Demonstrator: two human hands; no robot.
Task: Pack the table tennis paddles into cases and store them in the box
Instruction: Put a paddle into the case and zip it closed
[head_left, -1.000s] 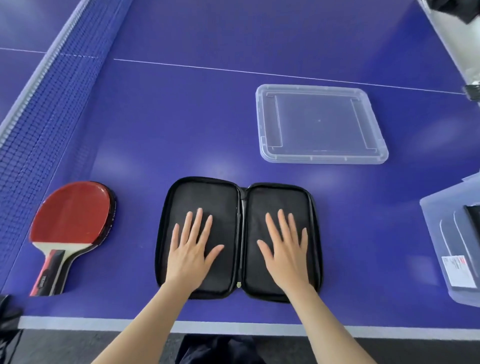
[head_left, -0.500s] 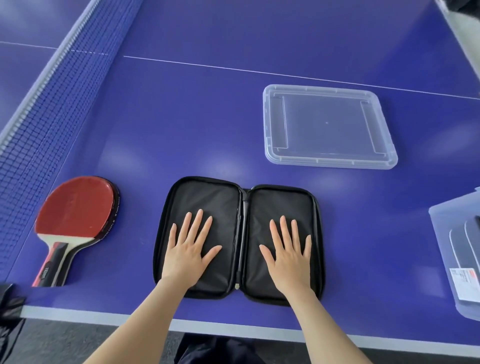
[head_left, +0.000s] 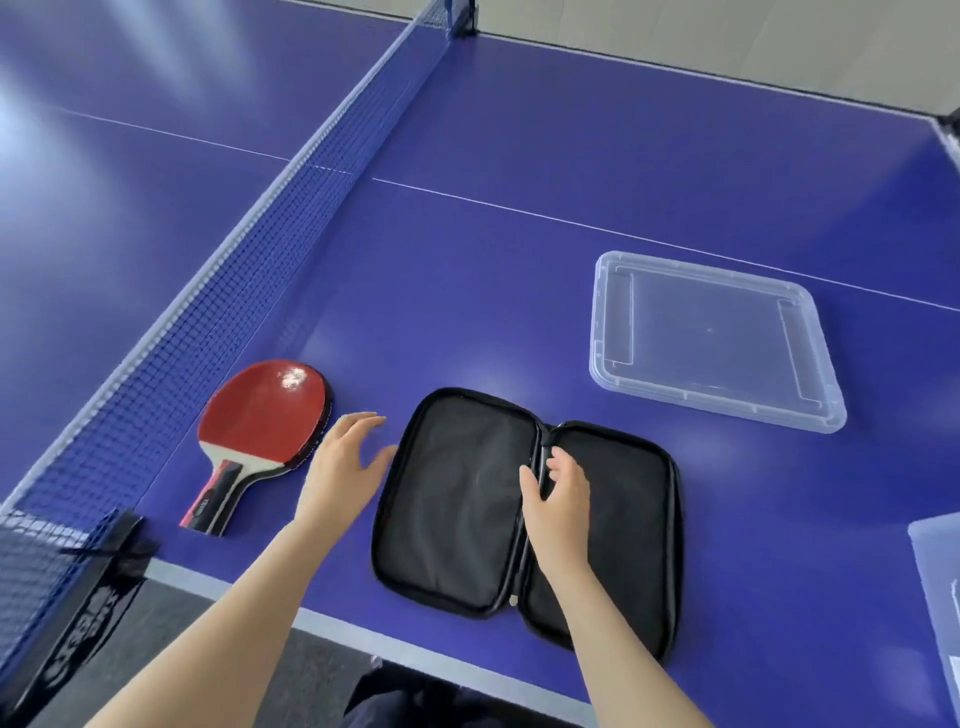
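Left of the open black paddle case (head_left: 457, 499), near the red paddle (head_left: 265, 410): left hand (head_left: 340, 467), spread, empty. Over the case's spine: right hand (head_left: 561, 506), loosely curled, seemingly grasping nothing.

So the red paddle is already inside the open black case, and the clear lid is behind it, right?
Not quite. The head view shows the red paddle lying on the table left of the open black case, not inside it. The clear lid does lie behind the case.
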